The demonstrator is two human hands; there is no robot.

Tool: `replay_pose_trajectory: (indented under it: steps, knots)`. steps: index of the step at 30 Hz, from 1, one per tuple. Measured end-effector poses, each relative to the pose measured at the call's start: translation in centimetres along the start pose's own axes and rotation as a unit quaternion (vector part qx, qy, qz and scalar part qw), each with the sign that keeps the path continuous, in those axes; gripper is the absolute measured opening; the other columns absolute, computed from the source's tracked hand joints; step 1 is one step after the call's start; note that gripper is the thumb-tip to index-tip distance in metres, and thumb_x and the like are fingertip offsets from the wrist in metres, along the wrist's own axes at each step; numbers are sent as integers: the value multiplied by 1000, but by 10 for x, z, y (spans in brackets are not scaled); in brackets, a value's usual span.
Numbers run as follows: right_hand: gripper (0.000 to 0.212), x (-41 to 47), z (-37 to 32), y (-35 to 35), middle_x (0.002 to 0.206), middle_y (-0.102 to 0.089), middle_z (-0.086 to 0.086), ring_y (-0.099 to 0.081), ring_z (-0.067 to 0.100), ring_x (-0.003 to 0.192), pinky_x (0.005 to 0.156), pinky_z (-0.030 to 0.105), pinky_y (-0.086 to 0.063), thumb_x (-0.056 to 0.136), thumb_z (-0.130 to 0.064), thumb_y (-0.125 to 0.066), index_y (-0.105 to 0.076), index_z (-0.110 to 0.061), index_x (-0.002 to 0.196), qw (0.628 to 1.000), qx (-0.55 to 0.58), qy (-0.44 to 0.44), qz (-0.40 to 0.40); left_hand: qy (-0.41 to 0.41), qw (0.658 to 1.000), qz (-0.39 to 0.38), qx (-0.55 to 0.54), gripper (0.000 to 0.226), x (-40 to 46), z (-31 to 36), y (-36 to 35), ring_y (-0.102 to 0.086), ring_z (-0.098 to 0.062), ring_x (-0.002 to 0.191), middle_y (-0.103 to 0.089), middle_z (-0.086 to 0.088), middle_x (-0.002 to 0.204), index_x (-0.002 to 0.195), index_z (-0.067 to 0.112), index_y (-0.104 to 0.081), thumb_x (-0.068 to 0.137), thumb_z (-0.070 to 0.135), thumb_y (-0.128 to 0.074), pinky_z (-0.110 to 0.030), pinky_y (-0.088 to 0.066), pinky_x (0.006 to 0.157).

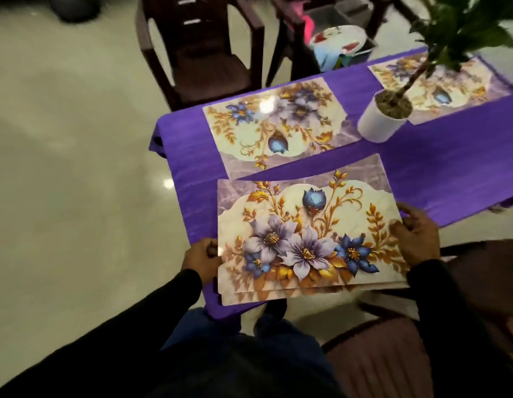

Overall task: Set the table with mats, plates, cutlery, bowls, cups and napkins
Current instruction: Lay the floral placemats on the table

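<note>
Left hand (202,258) and right hand (419,235) each grip an edge of a floral mat stack (304,242) held over the near end of the purple-clothed bench (439,179). Beyond it lies one mat (275,124), then a potted plant (384,116) and another mat (447,90).

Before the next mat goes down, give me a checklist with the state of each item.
1. Both hands on the stack of mats, left hand at its left edge, right hand at its right edge: ok.
2. Top mat separated from the stack: not ok; layered edges show at the near side.
3. Bare purple tablecloth free for another mat: ok.
4. Two laid mats flat, far-left mat and far-right mat: ok.
5. Potted plant clear of the stack: ok.
6. Number of mats remaining: cannot tell.
</note>
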State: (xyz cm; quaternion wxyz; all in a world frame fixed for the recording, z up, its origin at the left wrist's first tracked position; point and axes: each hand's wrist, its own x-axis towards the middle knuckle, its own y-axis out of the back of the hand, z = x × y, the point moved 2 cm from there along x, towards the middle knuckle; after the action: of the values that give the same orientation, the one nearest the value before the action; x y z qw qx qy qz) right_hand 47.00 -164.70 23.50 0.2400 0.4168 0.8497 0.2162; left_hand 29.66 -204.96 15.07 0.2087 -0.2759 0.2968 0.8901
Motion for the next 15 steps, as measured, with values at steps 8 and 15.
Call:
replay_pose_trajectory:
  steps: [8,15]
  knots:
    - [39,55,-6,-34,104,-69,20,-65,-3,57,44,10,-47,94,5,-56,-60,-9,130,995,-29,-35,-89,56,994,94,-28,25,-30,-21,-8,-71,-28,88,-72,-4,92,99,19,-67,81,9,-82,-48,-60,84]
    - [46,66,-15,-51,76,-61,3,-58,-6,43,39,10,-43,86,14,-53,-63,-11,124,993,-76,-51,-79,55,978,179,-87,24,-32,-17,-8,-68,-20,87,-74,-5,93,104,8,-75,81,5,-78,-26,-49,82]
